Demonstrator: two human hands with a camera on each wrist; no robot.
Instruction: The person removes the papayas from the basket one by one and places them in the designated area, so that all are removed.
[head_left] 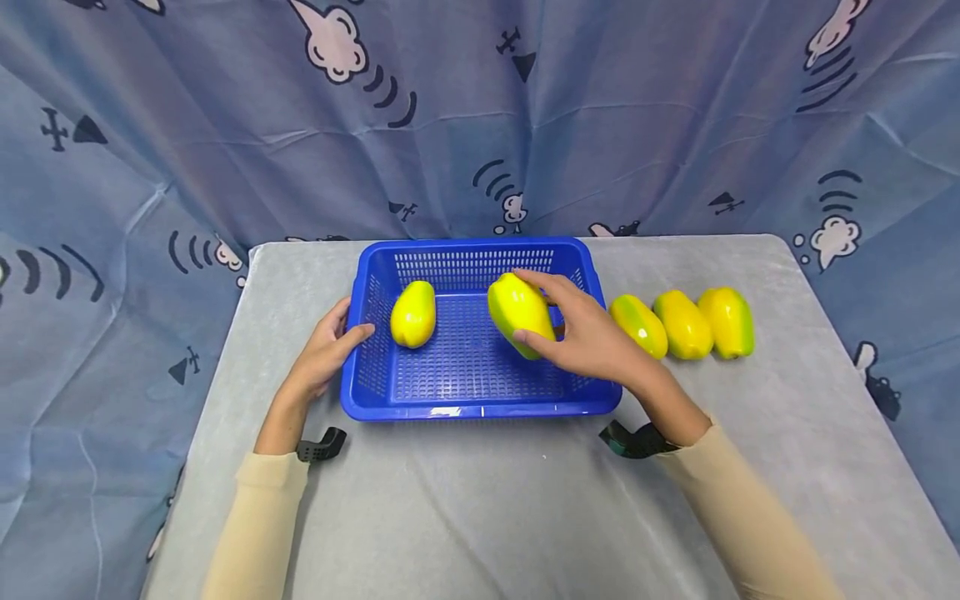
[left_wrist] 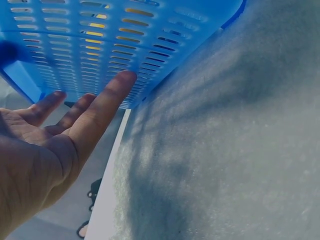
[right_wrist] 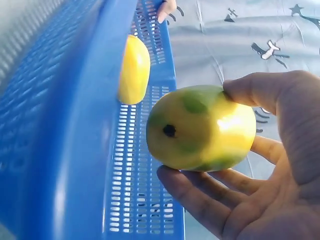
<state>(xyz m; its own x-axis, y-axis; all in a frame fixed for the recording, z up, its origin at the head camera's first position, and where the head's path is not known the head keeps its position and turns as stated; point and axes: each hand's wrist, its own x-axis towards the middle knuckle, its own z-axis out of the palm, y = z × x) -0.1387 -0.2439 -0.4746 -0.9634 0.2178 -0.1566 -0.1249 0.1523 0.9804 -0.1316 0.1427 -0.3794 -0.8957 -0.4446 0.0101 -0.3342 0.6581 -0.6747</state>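
A yellow-green papaya (head_left: 520,312) is in my right hand (head_left: 592,333), thumb on one side and fingers on the other, held above the right half of a blue plastic basket (head_left: 480,411). The right wrist view shows the dark stem spot on the end of this held papaya (right_wrist: 200,129). Inside the basket at the left lies a second papaya (head_left: 413,315). My left hand (head_left: 324,350) holds the basket's left side, thumb over the rim. Its fingers (left_wrist: 100,112) rest against the slotted outer wall in the left wrist view, where the thumb is hidden.
Right of the basket, three more papayas stand in a row: one near the basket (head_left: 639,327), a middle papaya (head_left: 683,325) and an outer papaya (head_left: 726,323). All is on a grey-covered table (head_left: 465,508). A blue patterned curtain (head_left: 450,125) hangs behind and at the sides.
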